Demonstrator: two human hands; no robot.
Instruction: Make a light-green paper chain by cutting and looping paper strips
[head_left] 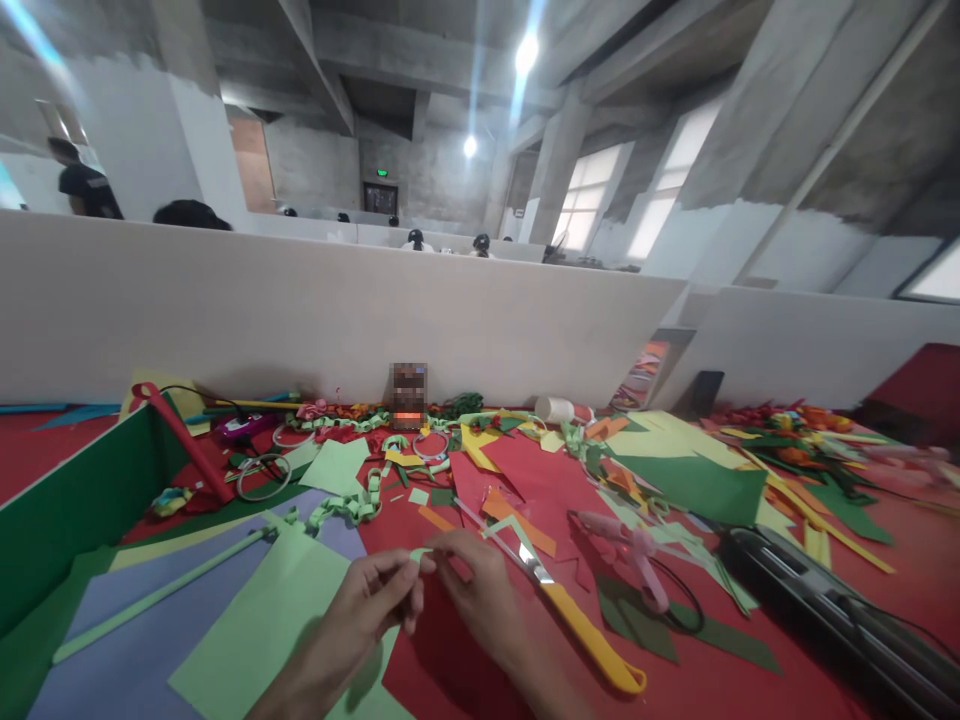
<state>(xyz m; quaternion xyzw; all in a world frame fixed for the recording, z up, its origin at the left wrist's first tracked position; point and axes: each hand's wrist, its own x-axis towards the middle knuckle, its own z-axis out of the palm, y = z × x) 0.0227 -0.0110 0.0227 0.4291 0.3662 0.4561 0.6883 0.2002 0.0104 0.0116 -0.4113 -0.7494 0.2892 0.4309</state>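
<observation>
My left hand (371, 595) and my right hand (476, 585) meet near the front middle, above red and light green paper. Their fingertips pinch a small light green paper strip (421, 553) between them; most of it is hidden by the fingers. Under my left forearm lies a light green paper sheet (262, 610). Just beyond it, a chain of curled light green paper (352, 508) joins a long green paper stick (161, 598). A yellow-handled knife (589, 635) lies to the right of my right hand, its metal blade pointing away from me.
A pink glue gun (626, 550) with a black cord rests at right, beside a long black device (832, 630). Green box walls (90, 500) stand at left. Paper scraps and a white cup (553, 409) line the white partition (315, 310). People are beyond it.
</observation>
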